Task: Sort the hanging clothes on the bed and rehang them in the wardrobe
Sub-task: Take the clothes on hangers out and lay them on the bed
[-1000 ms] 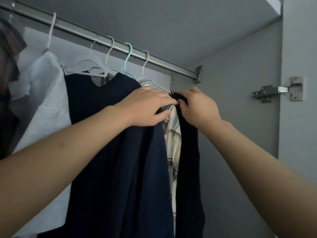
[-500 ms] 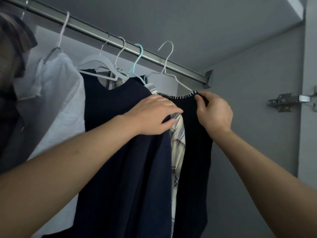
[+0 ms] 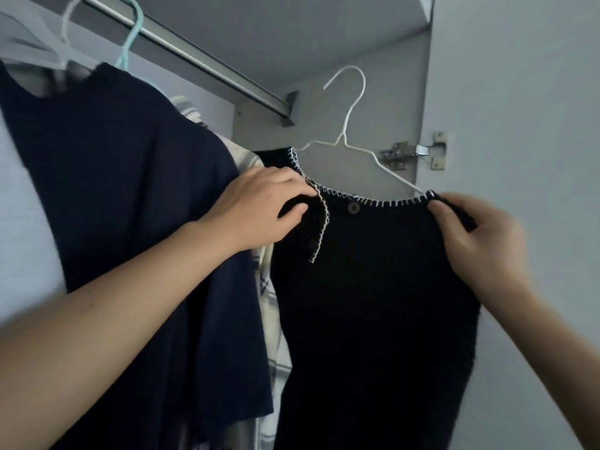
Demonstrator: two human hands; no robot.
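- I see the black knit top (image 3: pixel 373 303) turned square to me now, spread wide between both hands; half a second ago it hung edge-on beside the checked shirt.
- Its white wire hanger (image 3: pixel 349 125) has come off the rail (image 3: pixel 207 64): the hook stands free in the air to the right of the rail's end bracket, where earlier it sat at the rail.
- One navy garment (image 3: pixel 130 222) hangs at left on the teal hanger (image 3: pixel 131 37), and one checked shirt (image 3: pixel 266 287) shows as a strip between it and the black top.
- I count three hangers clearly: one teal, one white wire, one blurred white one (image 3: pixel 48 43) at far left.
- My left hand (image 3: pixel 259 209) pinches the top's left shoulder by the open stitched placket, thumb under, fingers over.
- My right hand (image 3: pixel 483 241) pinches the right shoulder at the stitched neckline.
- One door hinge (image 3: pixel 415 152) sits on the wardrobe side behind.
- One button (image 3: pixel 353 206) shows below the neckline.
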